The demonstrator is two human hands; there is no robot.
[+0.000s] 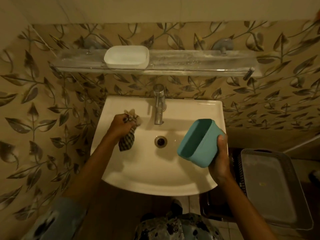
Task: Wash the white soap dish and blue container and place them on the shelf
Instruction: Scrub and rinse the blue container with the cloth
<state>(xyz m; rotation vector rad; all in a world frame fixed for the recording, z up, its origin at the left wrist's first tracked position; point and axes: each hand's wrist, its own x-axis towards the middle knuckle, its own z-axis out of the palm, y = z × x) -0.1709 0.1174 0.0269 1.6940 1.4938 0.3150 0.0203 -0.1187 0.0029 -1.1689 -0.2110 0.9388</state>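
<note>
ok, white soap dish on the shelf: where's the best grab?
Judgement: take the white soap dish from above, across its short width, fingers on the front and back walls. It sits upright, open side up, on the shelf, with the wall close behind and bare shelf either side.

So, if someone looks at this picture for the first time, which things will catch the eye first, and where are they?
First comes the teal-blue plastic container, tilted with its opening toward the camera, gripped by the right hand over the right side of the white ceramic sink. Next, the left hand squeezes a checked cloth left of the metal tap. Above, the white oval soap dish sits on the glass wall shelf.
</note>
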